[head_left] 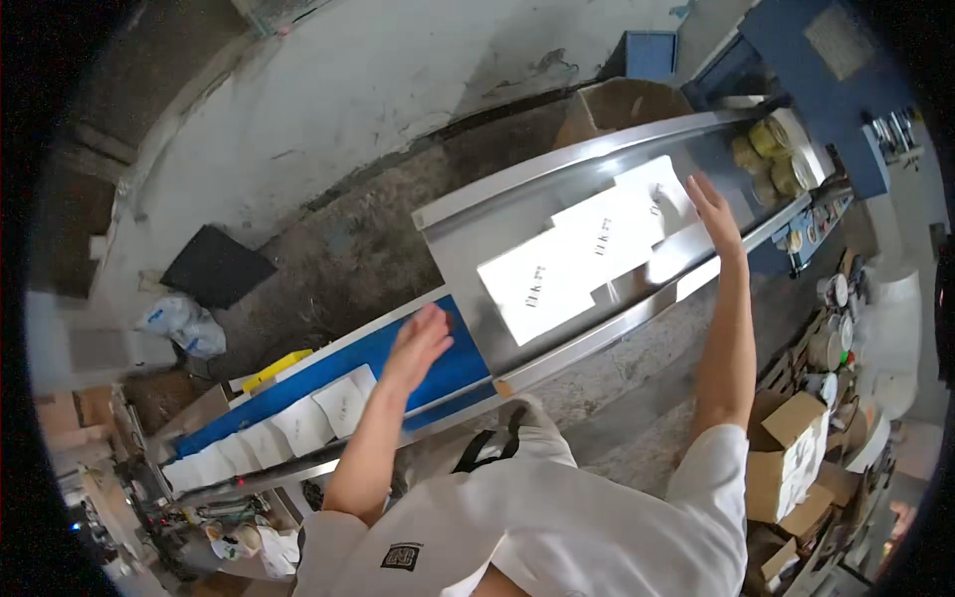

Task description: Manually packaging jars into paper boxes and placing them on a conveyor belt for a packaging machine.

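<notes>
On the steel table (468, 269), several flat white printed packets (537, 284) lie overlapping in a slanting row. My right hand (713, 214) is at the far right end of that row, its fingers stretched out and nothing gripped. Whether it touches the last packet (657, 194) I cannot tell. Over the blue conveyor belt (453, 343), near where it meets the steel table, hovers my left hand (418, 346). It is slightly blurred, with fingers extended and holding nothing visible. Farther left on the belt, more white packets (298, 428) lie in an overlapping line.
Several yellowish rolls (771, 149) stand at the table's right end, below a blue machine (816, 60). An open cardboard box (622, 104) sits behind the table. Cartons (781, 458) crowd the lower right. A yellow object (278, 369) lies along the belt's far edge; a dark mat (217, 267) is on the floor.
</notes>
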A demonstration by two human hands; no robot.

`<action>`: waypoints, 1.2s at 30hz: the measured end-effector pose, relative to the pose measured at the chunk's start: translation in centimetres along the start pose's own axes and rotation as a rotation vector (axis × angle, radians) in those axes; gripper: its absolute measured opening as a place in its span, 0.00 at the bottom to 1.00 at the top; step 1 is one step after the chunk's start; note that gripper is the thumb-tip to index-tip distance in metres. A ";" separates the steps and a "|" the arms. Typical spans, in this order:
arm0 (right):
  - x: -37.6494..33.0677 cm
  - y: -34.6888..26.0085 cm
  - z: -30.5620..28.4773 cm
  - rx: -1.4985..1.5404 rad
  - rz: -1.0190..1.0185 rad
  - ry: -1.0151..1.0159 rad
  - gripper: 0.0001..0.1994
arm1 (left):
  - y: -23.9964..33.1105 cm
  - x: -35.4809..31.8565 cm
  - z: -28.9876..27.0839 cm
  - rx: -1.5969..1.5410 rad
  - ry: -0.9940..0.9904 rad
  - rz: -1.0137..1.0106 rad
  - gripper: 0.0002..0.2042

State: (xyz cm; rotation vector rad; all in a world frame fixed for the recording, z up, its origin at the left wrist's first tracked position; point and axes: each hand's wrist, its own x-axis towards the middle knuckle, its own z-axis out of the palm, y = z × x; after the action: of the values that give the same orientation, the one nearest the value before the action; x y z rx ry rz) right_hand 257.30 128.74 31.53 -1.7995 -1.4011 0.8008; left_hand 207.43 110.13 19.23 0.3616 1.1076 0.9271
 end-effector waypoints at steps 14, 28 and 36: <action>-4.6 -2.5 5.5 0.030 -0.024 -0.389 0.40 | 0.6 0.2 4.5 -0.101 0.014 -0.008 0.26; -14.4 -2.7 21.5 0.875 0.464 -1.035 0.39 | 1.5 -2.4 5.1 -0.062 0.128 0.041 0.28; -21.3 -0.3 33.2 0.511 0.519 -0.968 0.28 | -5.3 0.2 -5.1 -0.007 0.104 -0.040 0.20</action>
State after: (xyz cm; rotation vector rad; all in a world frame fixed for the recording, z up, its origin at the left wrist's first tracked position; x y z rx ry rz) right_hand 225.35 113.31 14.33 -1.3857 -1.0499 2.2810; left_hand 205.39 106.25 13.30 0.2870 1.2021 0.9224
